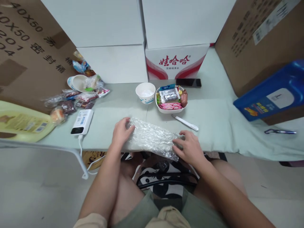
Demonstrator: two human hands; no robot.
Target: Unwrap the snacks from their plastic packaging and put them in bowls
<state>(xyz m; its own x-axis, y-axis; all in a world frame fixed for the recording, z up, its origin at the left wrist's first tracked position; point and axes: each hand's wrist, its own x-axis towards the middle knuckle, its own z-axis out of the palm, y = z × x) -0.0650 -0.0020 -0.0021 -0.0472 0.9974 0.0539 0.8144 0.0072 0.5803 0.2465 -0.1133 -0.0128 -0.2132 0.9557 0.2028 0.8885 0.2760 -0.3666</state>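
A crumpled sheet of clear bubble wrap (152, 136) lies at the front of the table, its lower right corner hanging over the edge. My left hand (121, 131) is closed on its left end, thumb toward the middle. At the right end my right hand (188, 146) grips it with bent fingers. Just beyond the wrap stands a white bowl (171, 111) heaped with wrapped snacks. To its left is a paper cup (145, 92) with a blue pattern. A white capped pen or slim knife (185, 122) rests between the snack bowl and my right hand.
A phone (188, 83) lies by the white boxes (177, 63). At left are a tipped paper cup (77, 83), scattered snack packets (86, 96), a cabled power bank (82, 122) and a yellow bottle (26, 122). A blue bottle (273, 91) and pen (280, 131) are at right.
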